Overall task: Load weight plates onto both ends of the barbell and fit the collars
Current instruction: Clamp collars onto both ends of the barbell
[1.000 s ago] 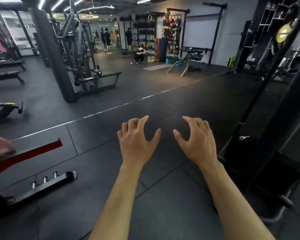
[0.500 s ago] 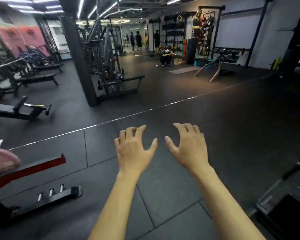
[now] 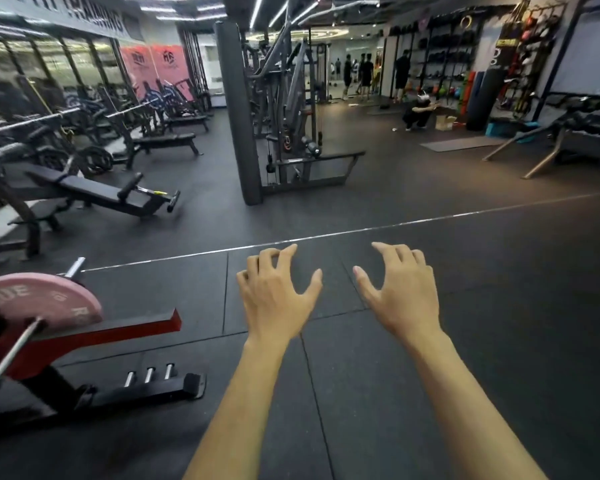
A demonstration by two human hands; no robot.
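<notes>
Left hand (image 3: pixel 277 296): centre of frame, held out, fingers loosely curled – holding nothing.
Right hand (image 3: pixel 397 293): just beside it, likewise empty.
Pink plate (image 3: pixel 39 298): lower left, on the barbell (image 3: pixel 9 355) (collar not discernible).
Floor (image 3: pixel 499 306): dark mats.

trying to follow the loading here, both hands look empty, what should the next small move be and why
Probably turn left and reach toward the pink plate on the barbell. Both the left hand and right hand hover over bare floor holding nothing, and no collar shows on the sleeve end.
</notes>
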